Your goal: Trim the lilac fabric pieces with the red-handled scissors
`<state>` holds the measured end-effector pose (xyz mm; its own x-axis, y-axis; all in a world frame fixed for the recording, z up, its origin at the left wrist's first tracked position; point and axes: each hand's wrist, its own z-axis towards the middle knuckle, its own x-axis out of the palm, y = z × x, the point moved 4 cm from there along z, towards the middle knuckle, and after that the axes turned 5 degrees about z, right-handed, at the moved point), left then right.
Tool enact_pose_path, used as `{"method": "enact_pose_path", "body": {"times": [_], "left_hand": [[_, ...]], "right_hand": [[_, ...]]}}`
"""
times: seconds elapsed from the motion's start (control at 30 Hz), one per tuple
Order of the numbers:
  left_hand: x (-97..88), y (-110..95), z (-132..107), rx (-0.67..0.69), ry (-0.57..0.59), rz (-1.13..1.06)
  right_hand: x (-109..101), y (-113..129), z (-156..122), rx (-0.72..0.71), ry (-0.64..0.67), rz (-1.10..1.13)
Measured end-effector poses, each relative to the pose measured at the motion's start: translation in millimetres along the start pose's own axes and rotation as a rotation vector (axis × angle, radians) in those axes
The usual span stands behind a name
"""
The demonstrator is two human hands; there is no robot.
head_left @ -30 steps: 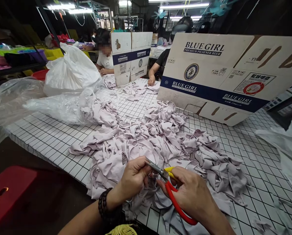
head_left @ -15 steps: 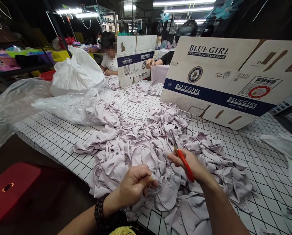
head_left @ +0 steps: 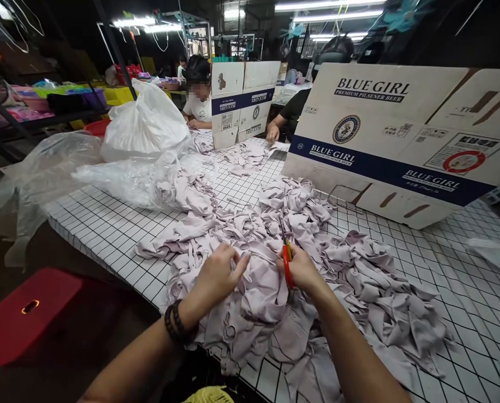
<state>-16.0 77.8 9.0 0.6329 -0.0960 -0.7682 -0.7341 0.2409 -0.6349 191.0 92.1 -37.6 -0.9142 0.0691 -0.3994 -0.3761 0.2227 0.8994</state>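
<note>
Red-handled scissors sit in my right hand, closed around their handles, with the narrow blades pointing away from me over the cloth. To the left, my left hand is over the heap, its thumb and fingers apart and nothing visible between them; its fingertips are partly hidden. Beneath both hands spreads a large heap of pale lilac fabric pieces, crumpled and overlapping. Some pieces have thin straps or loose strips.
The heap lies on a table with a black-and-white grid cover. A beer carton stands at right, a smaller one behind. Plastic bags lie at left, near a red stool. Co-workers sit across the table.
My left hand has moved up and forward from a closed grip and opened. My right hand has shifted left with the scissors, now more upright. A co-worker's hand has lowered a fabric piece.
</note>
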Motion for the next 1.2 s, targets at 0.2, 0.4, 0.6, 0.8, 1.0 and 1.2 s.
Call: {"method": "enact_pose_path", "body": {"times": [0.2,0.4,0.6,0.8,1.0,1.2], "left_hand": [[19.0,16,56,-0.065,0.056,-0.109],[9.3,17,23,-0.154,-0.055,-0.531],[21.3,-24,-29,-0.351,0.042,-1.487],[26.9,-17,-65,-0.334,0.136,-1.266],[7.9,0,-73,-0.088,-0.183,-0.788],[27.1,-27,-67,-0.091,0.489,-0.965]], "right_hand": [[-11,5,-7,-0.013,-0.059,0.059],[-25,13,-32,-0.024,-0.199,0.151],[33,29,-81,-0.109,0.089,0.449],[29,18,-100,-0.266,-0.184,0.445],[9,26,-109,-0.400,-0.181,0.404],[-4,44,-120,-0.483,-0.167,0.336]]}}
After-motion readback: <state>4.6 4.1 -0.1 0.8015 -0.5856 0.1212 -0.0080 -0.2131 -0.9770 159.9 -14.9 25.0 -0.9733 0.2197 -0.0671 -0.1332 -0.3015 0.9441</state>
